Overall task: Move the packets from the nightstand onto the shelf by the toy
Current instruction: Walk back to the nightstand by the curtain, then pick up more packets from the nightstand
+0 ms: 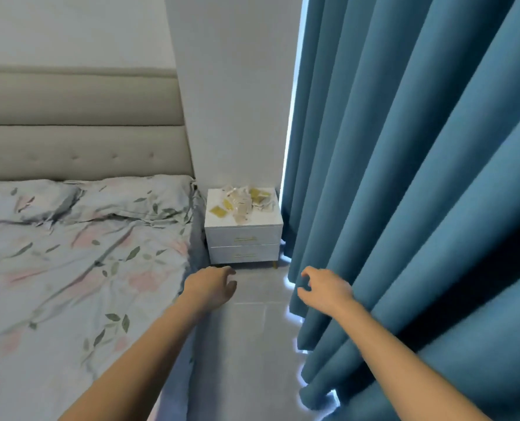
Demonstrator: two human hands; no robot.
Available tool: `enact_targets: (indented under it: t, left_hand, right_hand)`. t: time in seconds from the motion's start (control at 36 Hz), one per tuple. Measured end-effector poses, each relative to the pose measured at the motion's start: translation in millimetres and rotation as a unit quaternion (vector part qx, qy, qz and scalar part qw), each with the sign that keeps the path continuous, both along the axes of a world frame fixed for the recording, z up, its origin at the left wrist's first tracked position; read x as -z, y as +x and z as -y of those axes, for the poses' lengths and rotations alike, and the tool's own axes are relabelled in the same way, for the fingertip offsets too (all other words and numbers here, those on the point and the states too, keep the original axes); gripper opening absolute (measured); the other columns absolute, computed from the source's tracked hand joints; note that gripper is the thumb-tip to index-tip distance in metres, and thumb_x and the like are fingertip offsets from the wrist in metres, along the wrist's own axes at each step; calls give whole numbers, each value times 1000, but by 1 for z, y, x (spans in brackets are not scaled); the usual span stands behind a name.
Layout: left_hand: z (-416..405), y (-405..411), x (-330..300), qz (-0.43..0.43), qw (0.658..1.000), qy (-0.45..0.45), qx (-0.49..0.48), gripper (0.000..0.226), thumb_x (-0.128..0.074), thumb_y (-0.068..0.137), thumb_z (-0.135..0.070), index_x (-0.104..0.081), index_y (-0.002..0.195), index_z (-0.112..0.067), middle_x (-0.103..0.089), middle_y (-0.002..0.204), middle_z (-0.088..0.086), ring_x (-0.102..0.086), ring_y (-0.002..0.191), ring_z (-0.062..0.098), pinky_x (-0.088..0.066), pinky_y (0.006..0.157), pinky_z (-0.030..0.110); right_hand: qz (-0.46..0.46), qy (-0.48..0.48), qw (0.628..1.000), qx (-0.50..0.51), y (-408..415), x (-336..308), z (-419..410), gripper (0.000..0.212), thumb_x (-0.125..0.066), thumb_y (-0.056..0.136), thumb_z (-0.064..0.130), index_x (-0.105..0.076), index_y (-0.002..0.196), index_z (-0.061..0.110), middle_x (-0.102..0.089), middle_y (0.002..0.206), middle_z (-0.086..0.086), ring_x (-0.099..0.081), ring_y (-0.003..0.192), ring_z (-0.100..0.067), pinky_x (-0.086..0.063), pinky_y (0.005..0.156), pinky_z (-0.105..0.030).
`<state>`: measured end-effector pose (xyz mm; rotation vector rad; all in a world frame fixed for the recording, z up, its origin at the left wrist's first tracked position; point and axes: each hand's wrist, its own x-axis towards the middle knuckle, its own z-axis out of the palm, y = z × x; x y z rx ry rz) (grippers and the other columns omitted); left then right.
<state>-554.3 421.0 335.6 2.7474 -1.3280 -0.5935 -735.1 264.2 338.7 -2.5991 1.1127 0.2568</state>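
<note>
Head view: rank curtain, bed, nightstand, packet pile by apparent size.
1. curtain
2. bed, close to the curtain in frame area; both are cropped, so their order is unsure
3. nightstand
4. packet pile

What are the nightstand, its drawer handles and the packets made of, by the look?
Nightstand: probably painted or laminated board, smooth white, faint sheen on top. Drawer handles: thin gold-toned bars, likely metal; too small to confirm. Packets: seemingly clear crinkled plastic film, some with yellow contents or print; glints and creases suggest film, though blur leaves it open.
</note>
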Motion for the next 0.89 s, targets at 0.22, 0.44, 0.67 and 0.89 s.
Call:
enact_targets:
  t: [0.22,0.44,0.67,0.89]
  left_hand:
    - [73,116,26,-41,996,3,-83,39,-38,94,-39,-51,129,-28,-61,127,6,-58,115,28,-48,95,38]
    - [163,271,77,-67,992,4,-110,43,-40,95,-38,-48,136,-27,-59,130,7,-54,120,27,-45,94,35]
    - [253,392,111,-85,990,19,-111,41,-40,96,-39,-47,135,-28,-59,129,5,-54,119,26,-44,93,33]
    - [353,475,174,-124,984,37,-122,43,-40,96,-38,-44,138,-28,-55,132,3,-51,123,24,-44,95,34]
  right_hand:
    - [-25,50,998,-35,139,32,102,40,-48,88,35,-50,125,20,-60,118,-1,-55,109,-23,-49,85,-31]
    - [-34,75,996,-23,296,85,204,32,-50,85,36,-55,114,22,-62,119,-2,-58,106,-24,-52,83,-34]
    - [-50,102,993,-25,429,125,298,44,-50,88,37,-49,129,23,-60,122,0,-57,111,-21,-48,80,-28]
    - [-70,138,987,-34,535,184,382,41,-50,89,35,-49,128,24,-61,123,1,-55,114,-20,-49,86,-30]
